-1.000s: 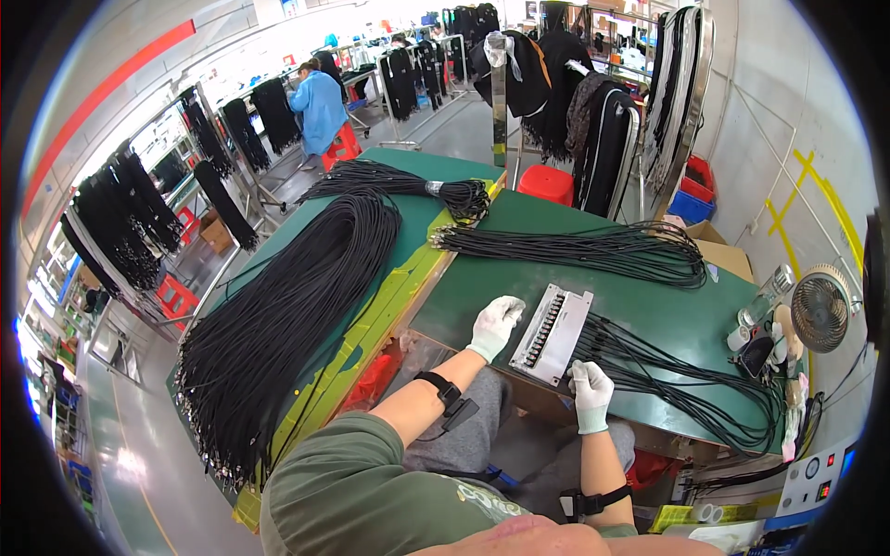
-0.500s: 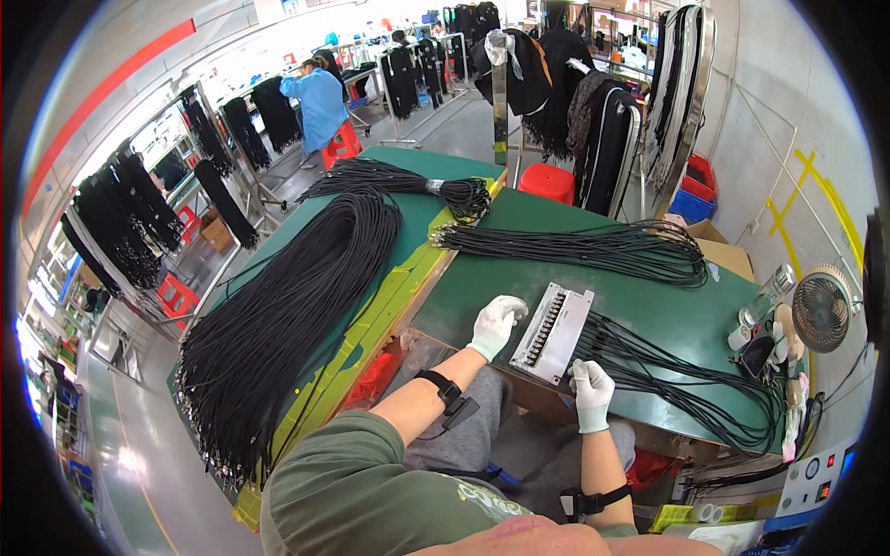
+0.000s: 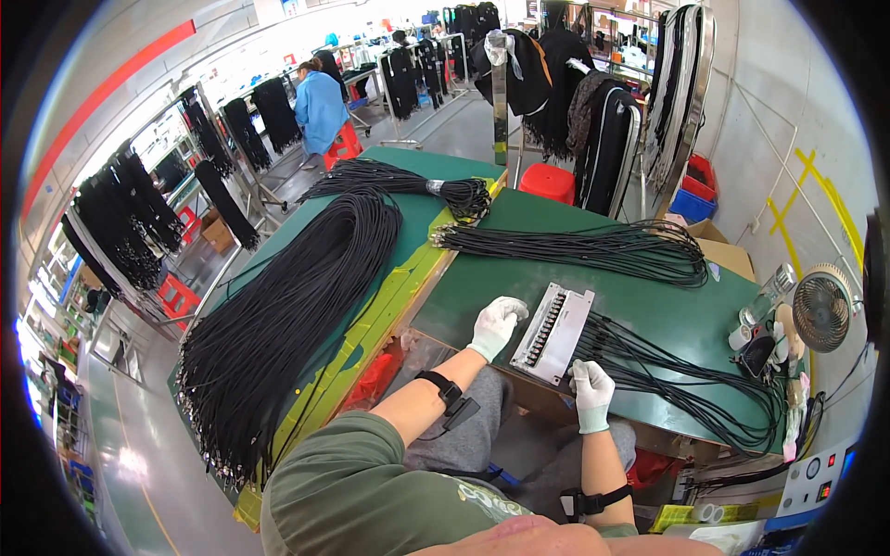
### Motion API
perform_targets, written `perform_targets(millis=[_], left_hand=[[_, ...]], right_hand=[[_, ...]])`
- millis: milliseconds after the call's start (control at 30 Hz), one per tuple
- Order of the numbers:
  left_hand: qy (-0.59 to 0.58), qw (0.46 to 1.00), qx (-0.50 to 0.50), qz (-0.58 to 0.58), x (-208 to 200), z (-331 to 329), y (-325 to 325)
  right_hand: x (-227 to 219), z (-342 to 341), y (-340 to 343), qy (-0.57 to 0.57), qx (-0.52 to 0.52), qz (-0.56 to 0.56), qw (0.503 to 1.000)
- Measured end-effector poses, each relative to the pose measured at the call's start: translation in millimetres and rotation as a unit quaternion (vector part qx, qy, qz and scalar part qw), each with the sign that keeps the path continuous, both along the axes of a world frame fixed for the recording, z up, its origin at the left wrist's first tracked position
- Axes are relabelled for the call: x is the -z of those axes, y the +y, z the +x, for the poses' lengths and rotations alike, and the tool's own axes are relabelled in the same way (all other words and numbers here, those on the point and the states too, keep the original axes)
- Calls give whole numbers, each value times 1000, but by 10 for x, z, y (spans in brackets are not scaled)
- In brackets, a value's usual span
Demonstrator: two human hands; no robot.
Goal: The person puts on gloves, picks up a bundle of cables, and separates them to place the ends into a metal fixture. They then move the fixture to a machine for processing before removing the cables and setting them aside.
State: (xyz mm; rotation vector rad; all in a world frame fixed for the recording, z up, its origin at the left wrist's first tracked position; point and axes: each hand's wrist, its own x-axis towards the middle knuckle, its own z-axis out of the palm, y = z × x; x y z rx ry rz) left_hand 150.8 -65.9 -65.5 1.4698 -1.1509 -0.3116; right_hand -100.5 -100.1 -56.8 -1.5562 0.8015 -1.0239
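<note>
A silver metal fixture (image 3: pixel 562 335) with a row of dark slots lies at a slant on the green table. Left of it, my left hand (image 3: pixel 496 326) in a white glove is closed, fingertips pinched together beside its edge. At the fixture's near right corner is my right hand (image 3: pixel 591 394), gloved too, with curled fingers pressed together. Whatever either pinch holds is too small to make out. Black cables (image 3: pixel 663 371) run from the fixture's right side across the table, their far ends looped near its right edge.
A bundle of black cables (image 3: pixel 575 250) lies beyond the fixture. A large cable heap (image 3: pixel 287 315) covers the left table, with a tied bundle (image 3: pixel 399 181) behind it. A small fan (image 3: pixel 821 310) stands at right. A person in blue (image 3: pixel 321 111) sits farther back.
My hands, the fixture and the cables look the same. In the background, the person in blue has lowered an arm and shifted slightly.
</note>
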Motion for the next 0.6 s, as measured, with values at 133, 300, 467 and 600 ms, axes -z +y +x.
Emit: perform_targets(millis=[133, 300, 467, 600], left_hand=[[18, 1000, -7, 10, -31, -28, 3], [42, 999, -18, 22, -31, -38, -6], [45, 999, -9, -9, -12, -40, -37], [56, 998, -4, -23, -90, -99, -15]], right_hand=[[13, 2, -4, 5, 3, -7, 1000], [1, -2, 1, 13, 5, 1, 1000], [30, 4, -10, 1, 0, 7, 1000], [29, -13, -14, 15, 5, 6, 1000]])
